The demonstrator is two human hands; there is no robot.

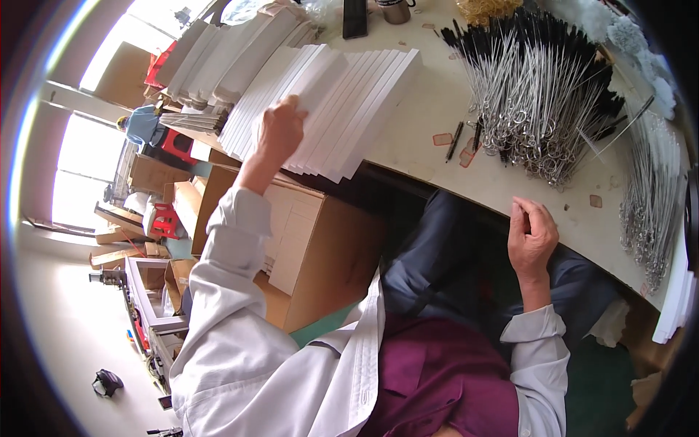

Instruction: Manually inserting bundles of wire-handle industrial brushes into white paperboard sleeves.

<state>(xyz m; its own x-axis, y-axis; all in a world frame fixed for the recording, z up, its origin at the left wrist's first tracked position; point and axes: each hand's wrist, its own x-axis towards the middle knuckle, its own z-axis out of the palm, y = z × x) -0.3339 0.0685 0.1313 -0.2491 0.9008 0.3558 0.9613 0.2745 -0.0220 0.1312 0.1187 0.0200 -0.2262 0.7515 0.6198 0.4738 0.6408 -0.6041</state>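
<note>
A row of long, narrow white boxes (pixel 378 95) lies packed side by side on the left part of the table. My left hand (pixel 280 131) is over this row, its fingers closed on the upper edge of one white box (pixel 320 80) that sits slightly higher than its neighbours. Just in front of the table's near edge, my right hand (pixel 534 237) is raised with thumb and fingers drawn together; nothing shows between them. Beyond it is a big heap of thin wire-handled brushes (pixel 524 95) with ring ends and black bristles.
Another bundle of thin wire pieces (pixel 644 211) lies at the table's right edge. Two dark slim pieces (pixel 455 142) rest near the heap. More white stacks (pixel 226 58), a phone (pixel 354 18) and a metal mug (pixel 395 11) stand farther back. Below is an open cardboard box (pixel 335 255).
</note>
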